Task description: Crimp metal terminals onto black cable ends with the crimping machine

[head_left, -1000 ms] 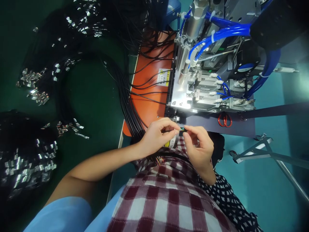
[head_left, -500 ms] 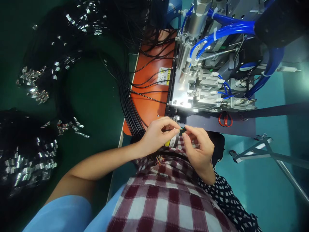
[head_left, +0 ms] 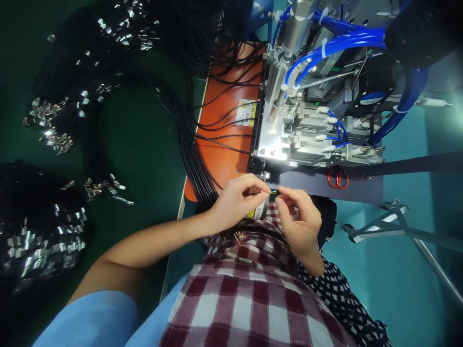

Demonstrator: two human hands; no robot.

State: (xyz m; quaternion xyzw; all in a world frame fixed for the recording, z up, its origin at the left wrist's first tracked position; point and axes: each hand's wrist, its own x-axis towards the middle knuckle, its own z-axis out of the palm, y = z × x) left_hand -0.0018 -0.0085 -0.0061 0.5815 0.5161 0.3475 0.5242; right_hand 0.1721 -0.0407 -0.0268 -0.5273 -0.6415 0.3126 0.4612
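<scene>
My left hand (head_left: 235,200) pinches a black cable near its stripped end, between thumb and index finger. Thin coloured wires (head_left: 273,192) stick out to the right past the fingertips. Close to their tips is my right hand (head_left: 300,219), its index finger stretched toward them and the thumb held apart below, with nothing seen between. Under the left forearm, more bare coloured wire ends (head_left: 238,238) lie against the checked apron (head_left: 253,289). Beside my left wrist runs a thick bundle of black cables (head_left: 193,161) over the orange board's edge.
Ahead stands a metal machine (head_left: 311,130) with blue air hoses (head_left: 340,46); several cables run into it across the orange board (head_left: 220,159). Red-handled scissors (head_left: 337,179) lie on the grey plate at right. Cable heaps with shiny metal ends (head_left: 47,241) fill the left.
The right thumb and fingers have shifted slightly away from the wires, which show a little more now. My left hand keeps its pinch in nearly the same place.
</scene>
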